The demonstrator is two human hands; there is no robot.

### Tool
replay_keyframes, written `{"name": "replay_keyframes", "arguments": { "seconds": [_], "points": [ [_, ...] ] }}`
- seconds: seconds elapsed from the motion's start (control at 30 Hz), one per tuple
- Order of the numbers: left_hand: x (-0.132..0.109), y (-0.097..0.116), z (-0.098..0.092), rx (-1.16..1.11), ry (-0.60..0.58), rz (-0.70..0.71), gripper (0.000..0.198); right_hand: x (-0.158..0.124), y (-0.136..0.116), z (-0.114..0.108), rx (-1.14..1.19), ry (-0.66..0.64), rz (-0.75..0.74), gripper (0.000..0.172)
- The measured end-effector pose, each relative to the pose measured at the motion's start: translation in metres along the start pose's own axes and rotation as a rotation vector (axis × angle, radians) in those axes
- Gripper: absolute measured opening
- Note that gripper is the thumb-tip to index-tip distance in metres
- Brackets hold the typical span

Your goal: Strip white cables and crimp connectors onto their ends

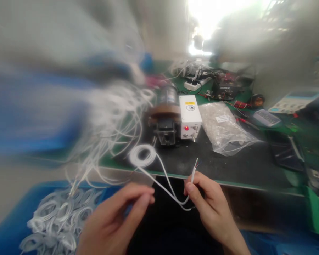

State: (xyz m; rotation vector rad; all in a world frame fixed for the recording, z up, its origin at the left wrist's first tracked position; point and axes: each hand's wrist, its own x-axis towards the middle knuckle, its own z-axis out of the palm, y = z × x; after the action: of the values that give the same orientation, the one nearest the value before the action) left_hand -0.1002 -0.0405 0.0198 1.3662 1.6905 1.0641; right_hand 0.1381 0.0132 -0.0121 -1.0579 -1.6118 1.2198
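Left half motion-blurred — cable pile [55, 219] smeared, left hand [114, 219] cut off by edge.

Head camera looks down, close above workbench [228, 166].

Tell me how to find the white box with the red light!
Start at the dark mat on the green bench, beyond the right hand pinching a white cable. The white box stands at the mat's far edge, between a black motor and a clear bag. Only it has a glowing red light and yellow sticker.

electronics workshop: cable bundles [53, 219], bench machine [190, 117]
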Motion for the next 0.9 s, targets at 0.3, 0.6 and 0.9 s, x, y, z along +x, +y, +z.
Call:
{"name": "replay_keyframes", "arguments": {
  "seconds": [0.3,0.6,0.9],
  "points": [
    [0.052,0.028,0.059,-0.436,-0.286,0.075,0.015,-0.014,-0.005,0.006,-0.094,-0.068,-0.009,0.026],
    [0.054,0.023,0.054,-0.639,-0.380,-0.038,0.013,-0.014,-0.007,0.014,-0.131,-0.079,-0.020,0.021],
    [0.050,0.024,0.056,-0.651,-0.380,-0.073,0.017,-0.018,-0.008,0.014,-0.123,-0.092,-0.005,0.021]
  ]
}}
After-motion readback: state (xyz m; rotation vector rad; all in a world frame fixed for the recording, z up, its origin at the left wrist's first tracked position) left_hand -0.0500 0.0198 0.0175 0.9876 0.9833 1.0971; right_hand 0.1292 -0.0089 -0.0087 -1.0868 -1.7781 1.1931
